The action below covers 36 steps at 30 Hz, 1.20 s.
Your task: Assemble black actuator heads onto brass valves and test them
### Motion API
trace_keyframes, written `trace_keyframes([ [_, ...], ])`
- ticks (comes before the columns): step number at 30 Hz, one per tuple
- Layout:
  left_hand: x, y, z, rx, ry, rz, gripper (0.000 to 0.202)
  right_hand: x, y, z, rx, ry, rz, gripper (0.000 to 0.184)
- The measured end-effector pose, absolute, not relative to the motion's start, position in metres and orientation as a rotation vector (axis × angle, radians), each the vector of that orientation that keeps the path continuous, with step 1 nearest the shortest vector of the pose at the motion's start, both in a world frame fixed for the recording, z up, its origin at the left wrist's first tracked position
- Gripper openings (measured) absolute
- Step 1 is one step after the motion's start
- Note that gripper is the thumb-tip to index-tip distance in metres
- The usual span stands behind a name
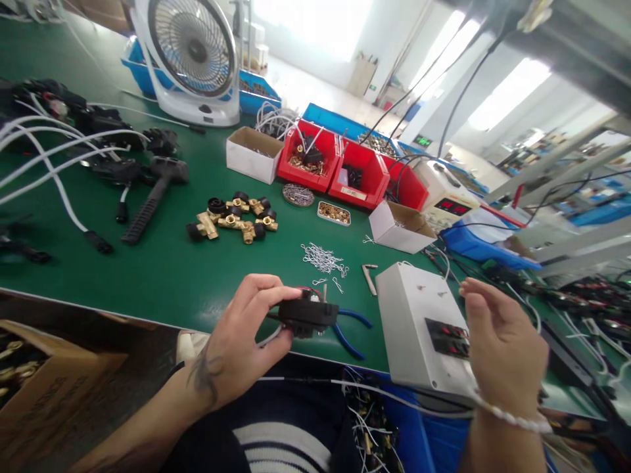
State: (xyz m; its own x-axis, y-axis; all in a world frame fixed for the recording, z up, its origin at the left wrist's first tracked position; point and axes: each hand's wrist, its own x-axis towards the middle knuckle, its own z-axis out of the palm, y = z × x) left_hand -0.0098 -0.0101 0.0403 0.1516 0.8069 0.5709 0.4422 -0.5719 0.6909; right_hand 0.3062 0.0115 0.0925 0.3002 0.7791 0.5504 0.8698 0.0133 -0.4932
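Observation:
My left hand (pixel 249 335) is closed round the side of a black plastic housing (pixel 308 314), held just above the front edge of the bench. Red and black wires and a small metal pin show on top of it, and a white cable runs out underneath. My right hand (pixel 507 348) is raised over the right side of a grey box (pixel 407 328) with a black terminal panel (pixel 447 337). Its thumb and forefinger are drawn together; anything between them is too small to make out. Blue-handled pliers (pixel 351 332) lie just behind the housing.
Metal R-clips (pixel 323 258) lie in a pile mid-bench, left of a bent metal tool (pixel 369 279). Brass fittings (pixel 246 220) and a hammer (pixel 156 197) are farther left. Red bins (pixel 362 174), a white fan (pixel 194 59) and a display unit (pixel 446 194) line the back.

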Motion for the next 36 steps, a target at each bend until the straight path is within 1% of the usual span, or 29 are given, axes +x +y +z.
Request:
trace_keyframes([
  [1,-0.009,-0.011,0.043,2.123,1.173,1.433,0.039,0.293,0.0,0.092,-1.701,-1.426,-0.045,0.046],
  [3,-0.006,-0.013,0.048,2.198,1.126,1.504,0.038,0.26,-0.023,0.085,-1.48,-1.4,0.326,0.043],
  [4,-0.004,-0.015,0.05,2.223,1.107,1.538,0.038,0.242,-0.033,0.08,-1.378,-1.442,0.563,0.05],
  [6,0.001,-0.018,0.051,2.274,1.063,1.571,0.041,0.207,-0.049,0.069,-1.226,-1.444,0.965,0.071],
  [7,0.004,-0.02,0.051,2.297,1.043,1.575,0.042,0.193,-0.055,0.064,-1.148,-1.402,1.097,0.077],
  [8,0.006,-0.022,0.051,2.316,1.025,1.574,0.044,0.182,-0.058,0.06,-1.081,-1.343,1.163,0.075],
  [11,0.007,-0.028,0.05,2.333,0.966,1.49,0.044,0.168,-0.062,0.057,-0.994,-1.225,1.156,0.05],
  [13,0.004,-0.031,0.051,2.279,0.938,1.385,0.045,0.169,-0.062,0.061,-0.974,-1.219,1.129,0.045],
  [18,-0.004,-0.037,0.051,2.013,0.904,1.25,0.057,0.178,-0.063,0.069,-0.941,-1.254,1.098,0.051],
  [23,-0.004,-0.038,0.052,1.982,0.846,1.202,0.053,0.177,-0.066,0.066,-0.893,-1.247,1.087,0.056],
  [29,-0.004,-0.035,0.053,1.979,0.809,1.187,0.055,0.179,-0.066,0.068,-0.912,-1.247,1.133,0.055],
  [33,-0.007,-0.037,0.054,1.974,0.811,1.164,0.054,0.18,-0.067,0.071,-0.939,-1.265,1.096,0.055],
  [36,-0.01,-0.038,0.056,1.906,0.82,1.144,0.047,0.181,-0.069,0.07,-0.976,-1.291,1.076,0.056],
])
